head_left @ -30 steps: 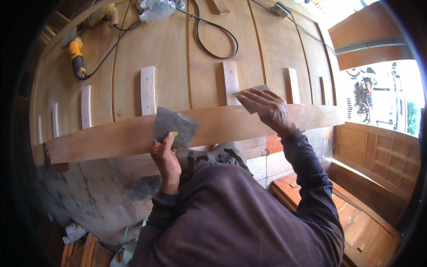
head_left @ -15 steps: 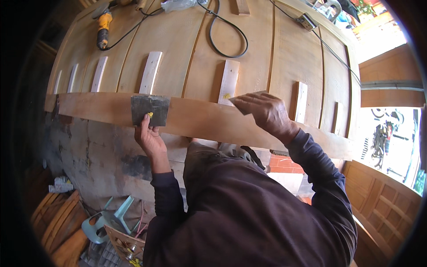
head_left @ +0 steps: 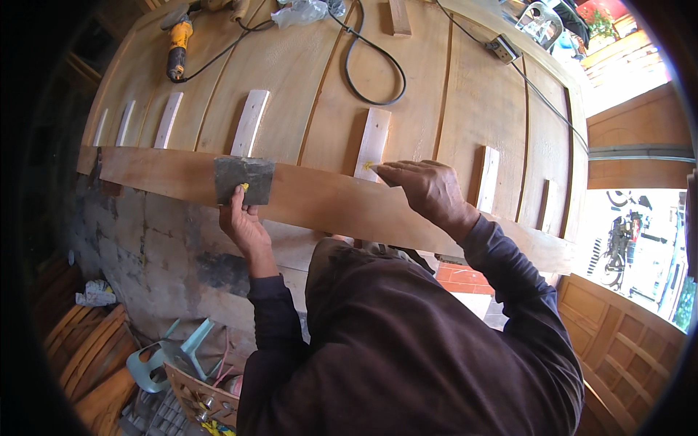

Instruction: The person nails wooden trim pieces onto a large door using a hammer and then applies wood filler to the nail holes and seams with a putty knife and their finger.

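My left hand grips a dark, square metal plate from its near edge, thumb on top. A small dab of yellow putty sits on the plate beside the thumb. The plate is held over a long, smooth wooden board. My right hand is closed round a thin scraper, seen nearly edge-on and mostly hidden by the fingers. Its tip is at a pale wooden block, where a yellow smear lies near the block's lower end.
Several more pale blocks stand along the wide wooden panel. A yellow-black power tool, a looped black cable and a socket box lie at its far side. Below left are a light-blue plastic stool and curved wood pieces.
My right hand has turned and shifted slightly left and down, so the scraper's blade now shows edge-on. The yellow smear on the block looks wider. My left hand holds the plate almost still.
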`<state>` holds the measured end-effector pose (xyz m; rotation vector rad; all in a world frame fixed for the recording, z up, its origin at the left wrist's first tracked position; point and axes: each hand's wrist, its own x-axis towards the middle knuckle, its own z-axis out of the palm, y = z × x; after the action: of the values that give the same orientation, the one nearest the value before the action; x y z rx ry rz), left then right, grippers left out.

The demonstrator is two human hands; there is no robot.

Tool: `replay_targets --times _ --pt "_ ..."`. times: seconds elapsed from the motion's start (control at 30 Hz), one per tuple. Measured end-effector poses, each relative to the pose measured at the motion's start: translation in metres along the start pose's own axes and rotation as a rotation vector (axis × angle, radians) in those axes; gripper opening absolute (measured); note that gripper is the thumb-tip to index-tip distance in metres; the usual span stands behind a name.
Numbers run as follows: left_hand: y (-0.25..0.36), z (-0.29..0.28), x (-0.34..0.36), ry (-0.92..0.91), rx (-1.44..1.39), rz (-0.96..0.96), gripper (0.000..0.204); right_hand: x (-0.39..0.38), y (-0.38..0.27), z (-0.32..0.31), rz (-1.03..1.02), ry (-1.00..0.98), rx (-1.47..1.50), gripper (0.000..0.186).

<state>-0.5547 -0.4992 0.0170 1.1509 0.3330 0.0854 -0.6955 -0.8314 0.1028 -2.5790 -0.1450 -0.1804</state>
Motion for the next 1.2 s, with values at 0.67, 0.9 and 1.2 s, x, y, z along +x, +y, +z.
replay_targets --times 0.67,0.9,1.2 --pt "0.002 0.001 0.0 0.024 -0.028 -0.034 0.026 0.005 -0.003 0.005 0.109 0.091 -0.047 0.034" --pt "0.002 0.004 0.0 0.017 0.01 -0.021 0.029 0.011 -0.013 0.012 0.036 -0.035 -0.104 0.034" --pt "0.002 0.0 -0.001 0.035 0.006 -0.036 0.033 0.011 0.015 0.0 0.269 0.17 0.18 0.022"
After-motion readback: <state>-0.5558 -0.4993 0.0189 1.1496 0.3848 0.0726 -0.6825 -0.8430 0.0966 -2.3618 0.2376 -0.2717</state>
